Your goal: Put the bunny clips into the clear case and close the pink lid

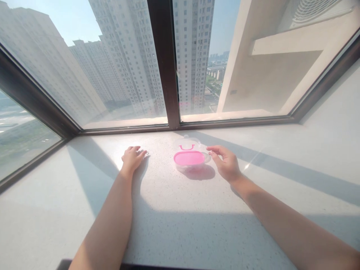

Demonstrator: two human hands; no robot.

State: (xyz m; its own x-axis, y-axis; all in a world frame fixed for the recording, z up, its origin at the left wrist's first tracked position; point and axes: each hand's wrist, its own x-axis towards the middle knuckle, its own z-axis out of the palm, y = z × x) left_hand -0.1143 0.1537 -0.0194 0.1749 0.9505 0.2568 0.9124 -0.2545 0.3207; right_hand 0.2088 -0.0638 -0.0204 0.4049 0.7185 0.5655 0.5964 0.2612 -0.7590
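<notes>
A small clear plastic box [180, 167] with a pink oval inner lid [189, 158] stands on the pale speckled sill. Its clear outer lid [177, 142], with a pink curved handle [186, 147], is raised at the back. Left of the box, my left hand [132, 158] rests low over the sill, fingers bent. A small dark ring [147, 153] shows at its thumb tip, apparently gripped there. My right hand [225, 162] is just right of the box, thumb and index finger close together at its edge. Whatever lies between those fingertips is too small to name.
The white speckled sill [168, 236] runs below a brown window frame [163, 56] at the back. A side pane meets it on the left, and a white wall [334, 101] rises on the right. Strips of sun and shadow cross the surface. Tall buildings stand outside.
</notes>
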